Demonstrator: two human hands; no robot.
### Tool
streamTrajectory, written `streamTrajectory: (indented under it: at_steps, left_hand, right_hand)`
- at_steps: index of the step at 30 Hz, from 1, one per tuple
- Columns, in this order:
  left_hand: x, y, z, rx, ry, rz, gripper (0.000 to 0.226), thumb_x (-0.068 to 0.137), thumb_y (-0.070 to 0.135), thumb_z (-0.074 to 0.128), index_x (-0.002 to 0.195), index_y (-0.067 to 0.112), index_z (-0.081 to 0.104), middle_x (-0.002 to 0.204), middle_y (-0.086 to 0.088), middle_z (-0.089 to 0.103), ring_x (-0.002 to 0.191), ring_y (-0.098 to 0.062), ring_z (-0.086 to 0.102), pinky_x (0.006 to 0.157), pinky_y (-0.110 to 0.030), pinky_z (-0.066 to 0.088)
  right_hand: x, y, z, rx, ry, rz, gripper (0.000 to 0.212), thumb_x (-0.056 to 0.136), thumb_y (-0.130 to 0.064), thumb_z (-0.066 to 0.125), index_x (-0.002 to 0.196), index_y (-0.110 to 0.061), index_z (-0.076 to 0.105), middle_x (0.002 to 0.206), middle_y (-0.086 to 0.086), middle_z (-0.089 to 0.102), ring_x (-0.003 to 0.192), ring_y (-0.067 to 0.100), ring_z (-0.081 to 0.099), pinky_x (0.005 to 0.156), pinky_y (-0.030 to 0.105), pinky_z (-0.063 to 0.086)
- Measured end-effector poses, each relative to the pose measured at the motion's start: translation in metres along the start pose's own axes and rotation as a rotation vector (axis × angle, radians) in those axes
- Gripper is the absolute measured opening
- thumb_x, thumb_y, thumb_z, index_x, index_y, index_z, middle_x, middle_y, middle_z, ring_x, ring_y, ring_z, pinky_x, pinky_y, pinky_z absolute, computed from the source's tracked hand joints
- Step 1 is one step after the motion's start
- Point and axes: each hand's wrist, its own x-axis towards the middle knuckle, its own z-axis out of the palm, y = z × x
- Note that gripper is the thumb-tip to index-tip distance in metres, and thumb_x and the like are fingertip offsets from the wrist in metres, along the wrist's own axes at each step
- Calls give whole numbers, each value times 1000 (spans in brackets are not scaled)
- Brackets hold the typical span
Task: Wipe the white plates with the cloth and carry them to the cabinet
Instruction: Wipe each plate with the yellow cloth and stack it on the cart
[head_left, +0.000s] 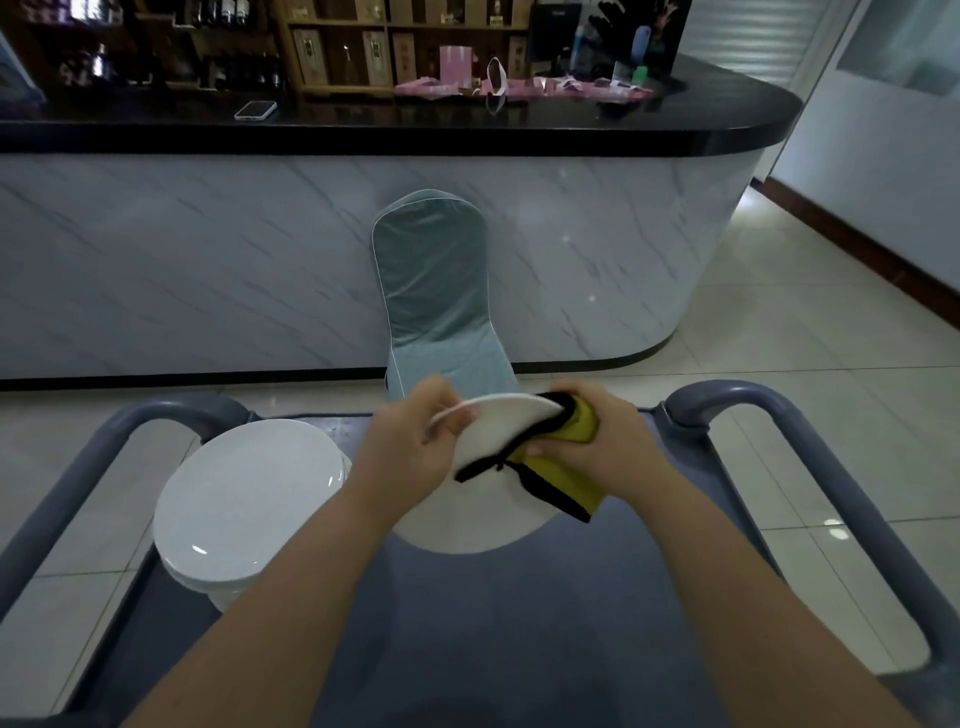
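Held plate (498, 418): near edge behind the left grip (410, 452), right rim wrapped in the cloth (563, 486).
Right grip (605, 441): most fingers hidden behind the cloth.
Plate stack (249, 499): count of plates cannot be told.
Cart (519, 623): near end cut off by the bottom edge.
Shelves (337, 52): contents blurred.

Cart rails (727, 394) (both sides) and plate stack (244, 499) obstruct.

Glossy plates (244, 499), perhaps ceramic; soft cloth (563, 480)
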Motion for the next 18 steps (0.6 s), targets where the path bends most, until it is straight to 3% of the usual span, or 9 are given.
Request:
streamTrajectory:
  at_steps: [3, 7, 9, 11, 14, 16, 18]
  left_hand:
    - [-4, -2, 0, -70, 47, -38, 20, 88, 25, 61, 74, 25, 47, 56, -4, 51, 54, -21, 47, 48, -22, 34]
    - [-6, 1, 11, 185, -109, 223, 19, 91, 31, 56, 79, 17, 51, 54, -2, 54, 53, -22, 46, 46, -21, 26]
    - [-6, -5, 9, 139, -63, 131, 17, 90, 33, 56, 80, 22, 49, 56, 1, 54, 54, -18, 47, 47, -21, 30]
    - [-12, -13, 10, -39, 77, -81, 20, 90, 26, 63, 75, 24, 50, 61, 2, 56, 55, -8, 49, 50, -14, 35]
    - [-24, -22, 19, -217, 219, -323, 24, 93, 20, 62, 74, 29, 50, 64, 11, 60, 56, 1, 50, 52, -10, 37]
    - [-28, -29, 23, -138, 101, -354, 18, 97, 26, 55, 80, 31, 49, 67, 15, 58, 60, -1, 51, 55, -16, 38]
    - [-25, -33, 21, 39, -27, -240, 11, 99, 30, 45, 93, 28, 54, 77, 13, 61, 71, -5, 54, 62, -23, 37]
  right_hand:
    - [-8, 7, 0, -26, 44, 76, 48, 62, -51, 82, 100, -47, 53, 96, -24, 62, 93, -2, 56, 83, 32, 49]
    - [0, -22, 23, -149, 23, -164, 53, 60, -67, 68, 103, -38, 56, 95, -17, 64, 87, 7, 59, 74, 25, 47]
    - [3, -21, 20, -82, 14, -102, 55, 58, -65, 72, 104, -40, 56, 96, -20, 64, 89, 3, 58, 76, 24, 47]
    - [1, -5, 10, 71, 14, 51, 56, 56, -52, 83, 105, -47, 57, 100, -27, 62, 95, -5, 57, 81, 25, 47]
    - [-7, 17, 8, 175, 11, 177, 52, 60, -35, 89, 97, -53, 58, 98, -35, 60, 93, -14, 54, 76, 19, 43]
    - [-12, 20, 18, 175, 79, 196, 42, 63, -33, 88, 90, -48, 60, 93, -32, 62, 89, -13, 55, 69, 12, 42]
    - [-16, 18, 27, 187, 147, 176, 36, 67, -30, 87, 84, -47, 60, 89, -31, 63, 86, -11, 57, 66, 6, 42]
